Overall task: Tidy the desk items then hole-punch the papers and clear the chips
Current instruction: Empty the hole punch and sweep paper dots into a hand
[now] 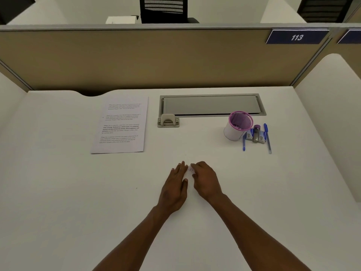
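Note:
Both hands lie on the white desk [58, 192] near its middle front. My left hand [174, 184] rests flat with straight fingers. My right hand [205, 178] is beside it, fingers bent toward a few tiny pale paper chips [189, 170] between the two hands; whether it pinches any is unclear. A printed stack of papers [121, 125] lies at the back left. The grey hole punch [168, 120] stands to the right of the papers.
A pink-rimmed pen cup [237, 127] stands at the right, with two blue pens [268, 137], small boxes [250, 134] and a purple-capped tube [256, 133] beside it. A grey cable hatch [212, 104] is set into the desk. Beige partitions [136, 59] enclose the back and sides.

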